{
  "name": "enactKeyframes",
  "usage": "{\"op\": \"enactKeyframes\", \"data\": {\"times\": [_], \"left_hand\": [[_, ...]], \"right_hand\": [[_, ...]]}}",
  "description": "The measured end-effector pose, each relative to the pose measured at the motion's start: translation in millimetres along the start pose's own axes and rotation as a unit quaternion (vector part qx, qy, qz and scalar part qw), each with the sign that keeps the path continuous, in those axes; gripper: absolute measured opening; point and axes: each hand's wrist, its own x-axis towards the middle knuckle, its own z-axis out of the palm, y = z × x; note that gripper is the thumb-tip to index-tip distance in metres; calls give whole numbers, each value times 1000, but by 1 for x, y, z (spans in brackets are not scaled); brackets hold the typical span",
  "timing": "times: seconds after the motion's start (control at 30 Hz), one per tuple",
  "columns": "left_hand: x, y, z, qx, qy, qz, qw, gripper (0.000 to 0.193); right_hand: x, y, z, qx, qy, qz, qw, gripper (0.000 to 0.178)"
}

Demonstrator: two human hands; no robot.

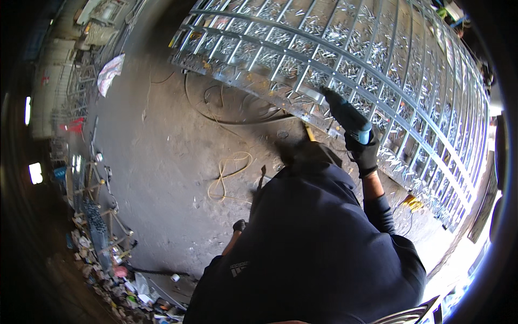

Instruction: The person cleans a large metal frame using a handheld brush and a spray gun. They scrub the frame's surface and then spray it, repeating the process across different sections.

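My right hand (366, 154), in a dark glove, is wrapped round the grip of a teal and black power drill (348, 114). The drill's nose points up and left, over the near edge of a large metal grille (302, 54) made of parallel bars and crossing flat rails. Whether its tip touches a bar I cannot make out. Low at my left side hangs my left hand (240, 225), also gloved, away from the grille. It is small and partly behind my body, so its fingers do not show clearly.
Metal offcuts (372, 48) lie strewn under the grille on a worktable (253, 81). A dark hose (237, 123) and a yellowish cord (221, 178) lie on the floor. Scrap and litter (129, 286) pile up at the lower left. Yellow-handled tools (413, 203) sit at the right.
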Motion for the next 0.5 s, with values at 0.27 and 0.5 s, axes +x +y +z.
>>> {"op": "enactKeyframes", "data": {"times": [0.27, 0.5], "left_hand": [[113, -27, -57, -516, 90, -210, 825, 19], [201, -22, -185, -556, 11, -220, 802, 18]], "right_hand": [[63, -44, 109, 86, -11, 1, 996, 21], [150, -67, 213, 119, 8, 40, 992, 19]]}}
